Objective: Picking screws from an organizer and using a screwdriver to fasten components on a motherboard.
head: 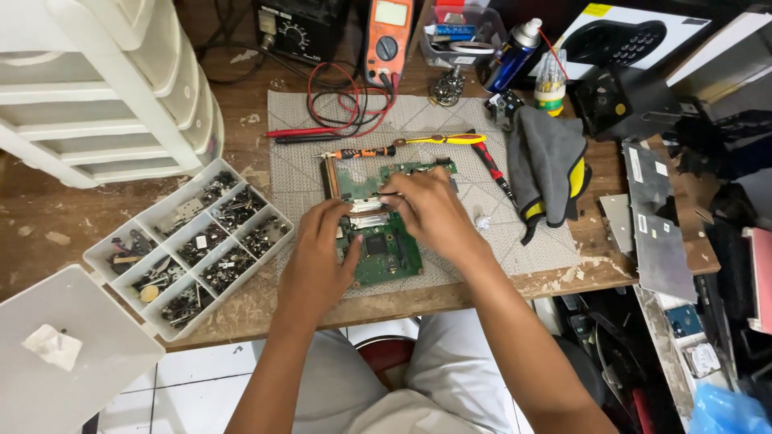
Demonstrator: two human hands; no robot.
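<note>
A green circuit board (392, 251) lies on a grey mat (515, 257) in the middle of the wooden bench. My left hand (315, 257) rests on the board's left edge, fingers curled against a silver metal part (366, 206) on it. My right hand (430, 210) reaches over the board's upper half, with the fingertips pinched on that same silver part. Just above the board lie an orange-handled screwdriver (363, 152), yellow-handled tweezers (446, 139) and a red-handled screwdriver (490, 167).
A white compartment box of screws (193, 241) with its lid open (64, 354) sits at the left, below a white drawer unit (104, 88). A grey and yellow cloth (551, 165), multimeter (388, 36), spray can (511, 55) and metal plates (655, 225) crowd the back and right.
</note>
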